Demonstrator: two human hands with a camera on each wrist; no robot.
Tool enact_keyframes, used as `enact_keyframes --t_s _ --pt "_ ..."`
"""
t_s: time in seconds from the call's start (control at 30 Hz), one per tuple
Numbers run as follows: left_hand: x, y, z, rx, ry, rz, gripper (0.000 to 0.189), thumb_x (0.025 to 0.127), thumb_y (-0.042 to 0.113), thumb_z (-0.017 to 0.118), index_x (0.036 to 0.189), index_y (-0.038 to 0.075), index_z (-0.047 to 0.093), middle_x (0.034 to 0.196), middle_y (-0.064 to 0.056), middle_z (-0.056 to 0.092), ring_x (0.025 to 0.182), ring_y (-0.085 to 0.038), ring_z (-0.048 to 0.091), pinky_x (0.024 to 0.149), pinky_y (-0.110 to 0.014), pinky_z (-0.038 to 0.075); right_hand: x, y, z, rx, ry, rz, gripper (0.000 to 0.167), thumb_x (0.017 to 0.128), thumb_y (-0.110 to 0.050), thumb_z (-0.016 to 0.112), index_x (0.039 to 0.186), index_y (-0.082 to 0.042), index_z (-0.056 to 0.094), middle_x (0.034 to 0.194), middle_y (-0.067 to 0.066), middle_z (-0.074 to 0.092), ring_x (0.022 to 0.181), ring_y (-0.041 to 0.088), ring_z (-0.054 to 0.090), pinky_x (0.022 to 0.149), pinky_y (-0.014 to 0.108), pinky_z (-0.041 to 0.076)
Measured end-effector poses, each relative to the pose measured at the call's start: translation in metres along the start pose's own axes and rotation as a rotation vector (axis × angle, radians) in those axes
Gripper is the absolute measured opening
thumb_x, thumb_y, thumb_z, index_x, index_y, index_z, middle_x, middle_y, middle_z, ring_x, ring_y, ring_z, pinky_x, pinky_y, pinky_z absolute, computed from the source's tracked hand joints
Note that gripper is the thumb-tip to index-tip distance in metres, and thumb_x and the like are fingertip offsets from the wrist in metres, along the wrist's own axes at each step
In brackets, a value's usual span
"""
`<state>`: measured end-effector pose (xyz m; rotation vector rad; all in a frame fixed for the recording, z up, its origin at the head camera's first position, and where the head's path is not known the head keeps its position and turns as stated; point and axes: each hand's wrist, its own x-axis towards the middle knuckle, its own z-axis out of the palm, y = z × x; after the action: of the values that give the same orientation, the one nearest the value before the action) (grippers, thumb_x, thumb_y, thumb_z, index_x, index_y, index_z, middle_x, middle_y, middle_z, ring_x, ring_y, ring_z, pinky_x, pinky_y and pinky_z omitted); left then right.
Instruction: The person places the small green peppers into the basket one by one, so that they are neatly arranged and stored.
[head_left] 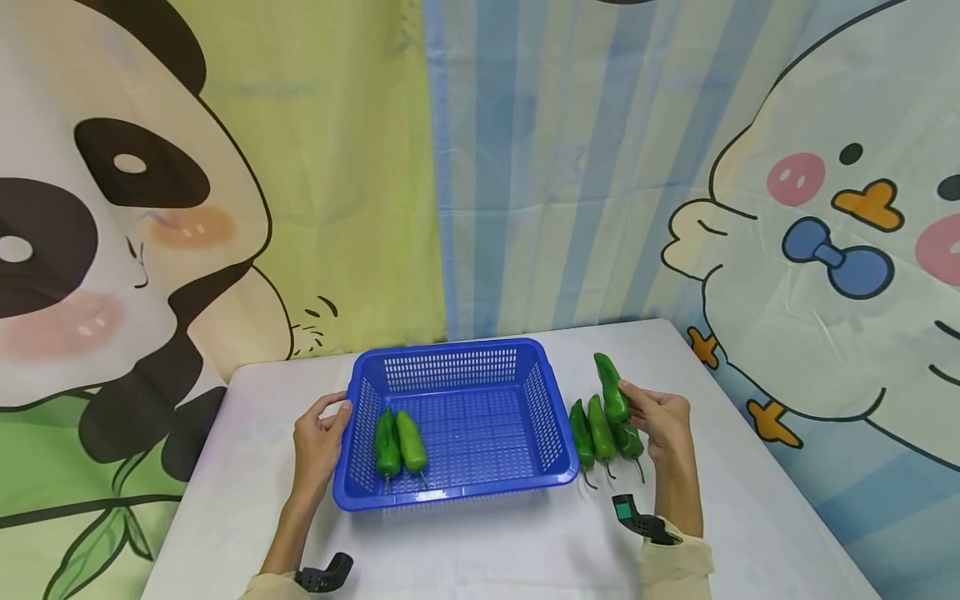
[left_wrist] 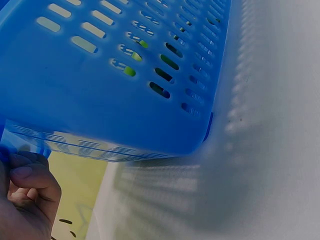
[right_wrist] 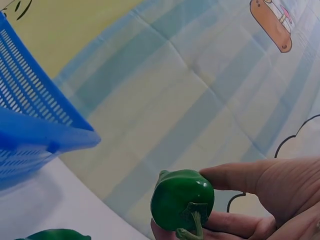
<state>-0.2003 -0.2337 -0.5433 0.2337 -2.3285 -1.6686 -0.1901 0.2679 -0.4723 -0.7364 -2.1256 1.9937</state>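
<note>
My left hand (head_left: 321, 442) grips the left rim of a blue plastic basket (head_left: 480, 483), thumb and fingers at its edge; the left wrist view shows the curled fingers (left_wrist: 35, 185) on the rim. Inside the basket, at its left end, lie two green peppers, a darker one (head_left: 387, 446) and a lighter one (head_left: 411, 442). To the right of the basket, my right hand (head_left: 663, 421) pinches a green pepper (right_wrist: 182, 200) between thumb and fingers, its stem toward the wrist camera. Beneath it on the table lie several more peppers, among them one (head_left: 581, 433) beside the basket wall.
The white table (head_left: 480, 558) carries everything. Behind it hangs a curtain (head_left: 555, 167) with a panda print on the left and a white bird print on the right. Each wrist wears a black strap-on device, such as the one (head_left: 326, 575) on the left.
</note>
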Motion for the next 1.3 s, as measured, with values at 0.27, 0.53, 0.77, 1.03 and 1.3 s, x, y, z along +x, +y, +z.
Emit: enact_keyframes --t_s 0.27,0.53,0.77,1.03,1.3 --pt "-0.003 -0.001 -0.001 -0.006 -0.007 -0.01 0.039 0.114 0.03 0.061 0.141 0.003 0.068 0.101 -0.03 0.081 0.061 -0.003 0.073 0.056 -0.022 0.056 -0.005 -0.004 0.006 0.025 -0.043 0.002 0.066 0.101 -0.027 0.081 0.142 0.019 0.058 0.078 -0.013 0.074 0.076 0.002 0.072 0.073 0.018 0.061" --pt "-0.004 -0.001 -0.001 -0.007 -0.009 -0.019 0.04 0.114 0.032 0.06 0.142 0.004 0.067 0.102 -0.03 0.081 0.062 -0.004 0.073 0.057 -0.021 0.057 -0.01 -0.008 0.014 0.021 -0.071 0.001 0.067 0.101 -0.028 0.081 0.142 0.019 0.058 0.081 -0.011 0.075 0.076 0.002 0.073 0.071 0.017 0.061" --pt "-0.004 -0.002 -0.001 -0.011 -0.009 -0.017 0.04 0.114 0.033 0.06 0.142 0.005 0.067 0.102 -0.029 0.082 0.063 -0.005 0.074 0.058 -0.021 0.057 -0.015 -0.012 0.022 0.011 -0.099 -0.005 0.066 0.1 -0.027 0.081 0.141 0.02 0.06 0.083 -0.01 0.075 0.079 0.004 0.071 0.072 0.017 0.061" --pt "-0.001 -0.001 -0.001 -0.005 -0.009 -0.014 0.037 0.114 0.029 0.061 0.141 0.004 0.067 0.1 -0.027 0.082 0.064 -0.006 0.073 0.058 -0.022 0.056 -0.019 -0.018 0.037 0.007 -0.122 -0.003 0.062 0.1 -0.028 0.081 0.139 0.018 0.063 0.087 -0.006 0.077 0.081 0.007 0.072 0.073 0.018 0.062" --pt "-0.001 0.001 0.0 -0.002 -0.014 -0.016 0.04 0.114 0.031 0.06 0.142 0.003 0.066 0.104 -0.029 0.081 0.065 -0.005 0.074 0.06 -0.021 0.058 -0.025 -0.023 0.053 0.033 -0.182 -0.021 0.058 0.101 -0.026 0.081 0.136 0.018 0.065 0.088 -0.002 0.08 0.079 0.008 0.075 0.074 0.02 0.063"
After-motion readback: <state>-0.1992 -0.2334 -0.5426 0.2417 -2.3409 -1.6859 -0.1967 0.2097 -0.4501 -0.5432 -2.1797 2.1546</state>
